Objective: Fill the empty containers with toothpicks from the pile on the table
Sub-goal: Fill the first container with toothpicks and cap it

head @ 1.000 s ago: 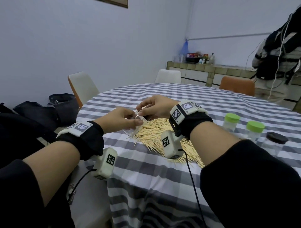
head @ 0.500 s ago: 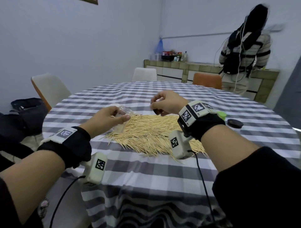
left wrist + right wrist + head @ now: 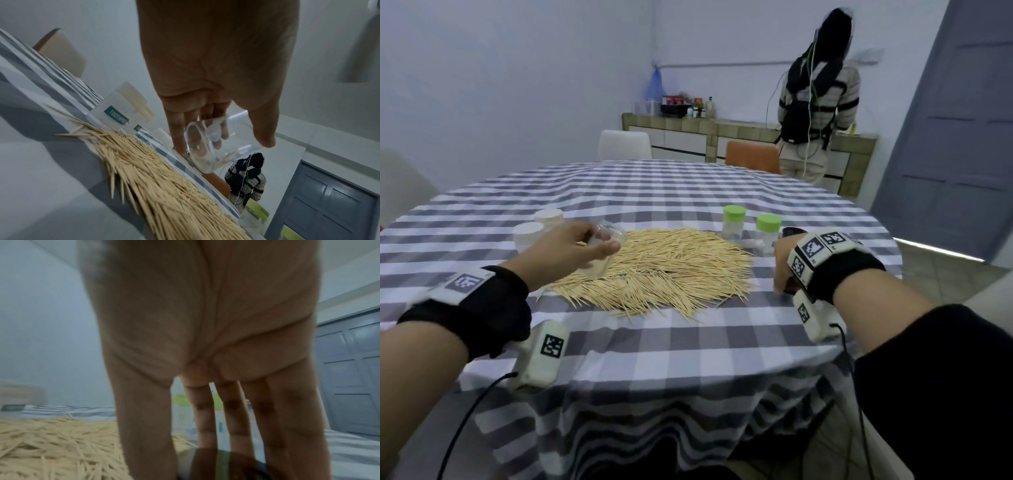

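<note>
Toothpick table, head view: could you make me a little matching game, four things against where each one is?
Things:
1. clear container
2. toothpick pile
3. green-lidded jars
4. white-lidded jars

Places:
A. spread in the middle of the checked tablecloth
B. standing beyond the pile, to its right
C. held in the left hand, tilted over the pile's left edge
D. standing on the left, behind the left hand

Pairs: 1-C, 2-A, 3-B, 4-D
</note>
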